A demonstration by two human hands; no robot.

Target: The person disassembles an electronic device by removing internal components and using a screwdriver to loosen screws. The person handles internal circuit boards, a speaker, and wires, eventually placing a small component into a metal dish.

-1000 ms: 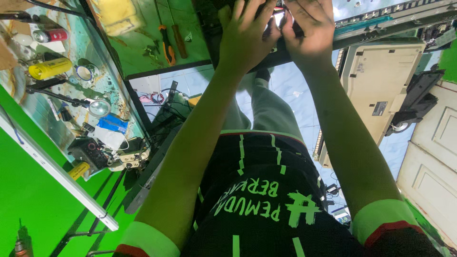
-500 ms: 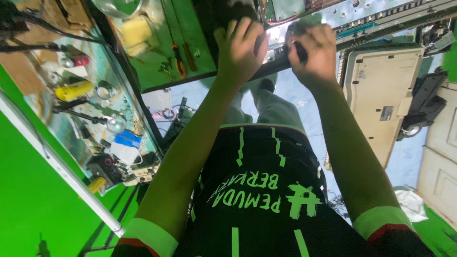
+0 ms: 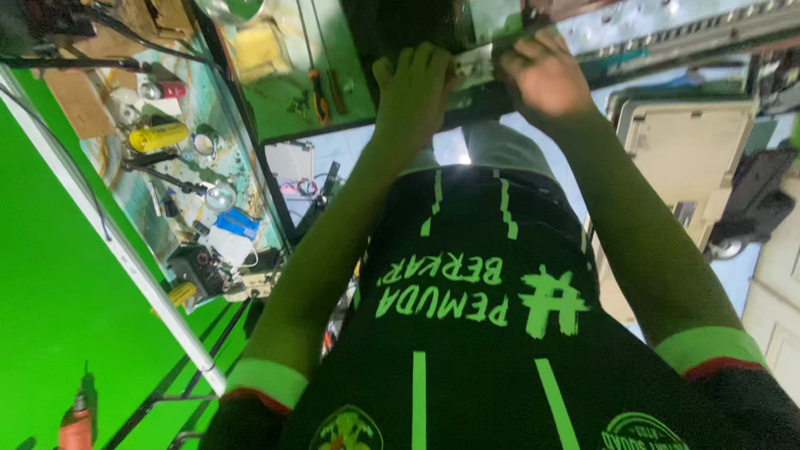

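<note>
Both my arms reach forward over my black shirt with green print to a long flat panel (image 3: 667, 33) that has a metal frame and lies across a green bench. My left hand (image 3: 412, 92) lies on the panel's near edge, with the fingers curled over a dark part of it. My right hand (image 3: 546, 79) is closed in a fist on the same edge, just right of the left hand. Whatever small thing may be inside the fist is hidden.
Screwdrivers (image 3: 319, 87) and a yellow sponge (image 3: 258, 50) lie on the green bench. A shelf at the left holds a yellow can (image 3: 158, 136), tools and cables. A white pole (image 3: 125, 258) crosses the left. A beige panel (image 3: 692, 183) lies on the floor at the right. An orange drill (image 3: 75, 425) sits at the lower left.
The view has tipped, so both hands and the bench sit lower in the frame. My hands have stayed together at the panel's edge, and my right hand has closed tighter.
</note>
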